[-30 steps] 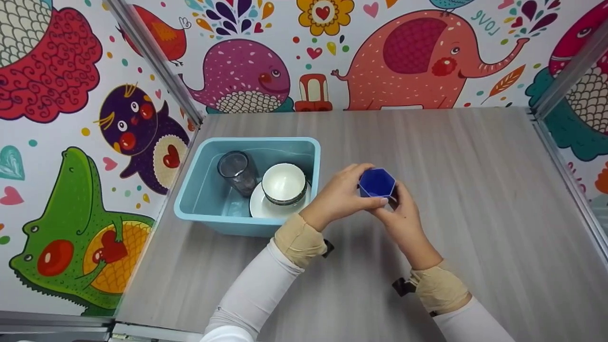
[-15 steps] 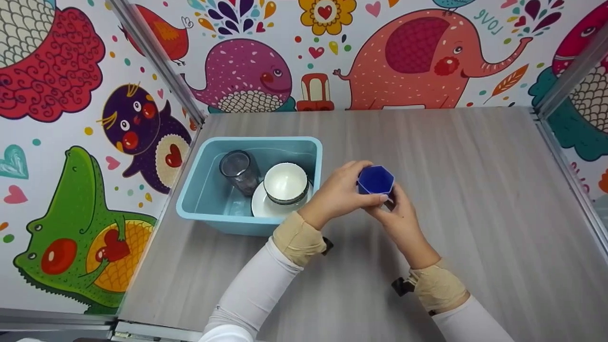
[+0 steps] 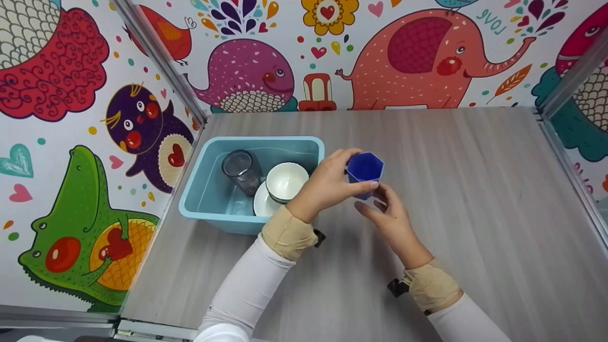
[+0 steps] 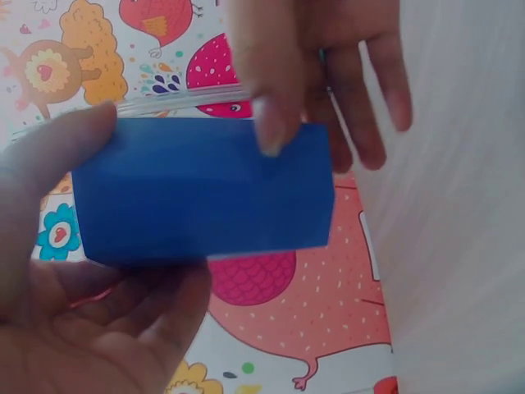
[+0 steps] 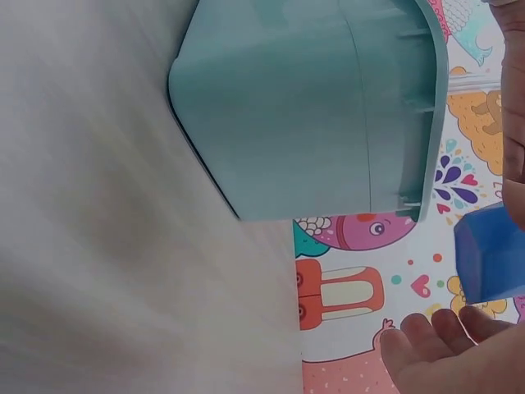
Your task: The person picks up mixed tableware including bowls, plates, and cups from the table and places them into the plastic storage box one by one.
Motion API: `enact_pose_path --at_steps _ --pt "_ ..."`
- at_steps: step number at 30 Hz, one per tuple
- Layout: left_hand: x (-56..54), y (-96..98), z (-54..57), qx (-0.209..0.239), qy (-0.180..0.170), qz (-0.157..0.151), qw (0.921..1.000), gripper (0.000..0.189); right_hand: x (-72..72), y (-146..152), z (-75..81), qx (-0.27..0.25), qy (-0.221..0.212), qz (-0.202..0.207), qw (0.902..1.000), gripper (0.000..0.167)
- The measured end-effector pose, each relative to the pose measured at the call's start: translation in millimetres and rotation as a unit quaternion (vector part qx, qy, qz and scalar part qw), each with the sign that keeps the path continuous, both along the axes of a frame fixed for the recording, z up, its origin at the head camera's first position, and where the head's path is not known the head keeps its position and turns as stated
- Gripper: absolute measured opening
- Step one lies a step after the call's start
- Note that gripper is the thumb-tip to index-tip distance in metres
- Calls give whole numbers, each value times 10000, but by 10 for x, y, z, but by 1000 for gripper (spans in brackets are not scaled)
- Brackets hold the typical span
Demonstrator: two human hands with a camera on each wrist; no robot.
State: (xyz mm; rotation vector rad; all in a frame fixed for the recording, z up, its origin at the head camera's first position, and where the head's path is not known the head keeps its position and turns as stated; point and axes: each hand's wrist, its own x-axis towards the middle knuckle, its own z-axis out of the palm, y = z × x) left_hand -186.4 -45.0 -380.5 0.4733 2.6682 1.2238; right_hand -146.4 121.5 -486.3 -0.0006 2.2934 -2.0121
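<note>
My left hand (image 3: 327,183) grips a small blue hexagonal cup (image 3: 365,167), its hollow mouth facing up. The left thumb lies along the near side and the fingers wrap the far side. In the left wrist view the smooth blue side of the cup (image 4: 205,193) shows between thumb and fingers. My right hand (image 3: 392,223) is just below and right of the cup, its thumb spread away from the loosely bent fingers. In the right wrist view the fingertips of the right hand (image 5: 451,349) are right at the cup's edge, not wrapped round it.
Left of the hands a light blue plastic bin (image 3: 190,199) stands on the wood-grain table (image 3: 456,190). Inside are a dark tinted glass (image 3: 240,171), stacked white bowls (image 3: 287,182) and a white plate (image 3: 261,202). Walls with animal drawings close off the back and sides.
My left hand has moved left and away from me with the cup, toward the bin. The right thumb has come off the cup, and the right hand has loosened from it.
</note>
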Motion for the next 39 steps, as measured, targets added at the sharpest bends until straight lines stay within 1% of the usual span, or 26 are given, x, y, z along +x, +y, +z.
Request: enact_pose_path --at_steps 4,8,13,19,26,30,35,39 --pt "-14 -129 83 -21 13 208 9998 78 8 -82 -2 12 -9 118 9999 73" --pt "-33 -278 168 -60 71 454 9989 77 8 -169 9 59 -7 324 9995 73" --pt "-52 -450 233 -135 73 695 9975 76 13 -265 17 234 -59 525 9983 71" --pt "-93 -627 211 -99 118 899 9958 77 18 -376 0 356 2 651 9972 70" --pt "-121 -821 201 25 -11 1206 9927 79 39 -501 -14 362 -69 786 9962 67" --pt "-135 -959 205 5 -34 1395 9902 80 39 -567 -18 335 -98 851 9958 70" --pt "-155 -1161 194 -110 103 1589 9872 79 18 -640 -20 298 -70 967 9948 73" --pt "-169 -1313 167 -214 221 1759 9839 80 -2 -695 -27 211 58 1073 9940 70"
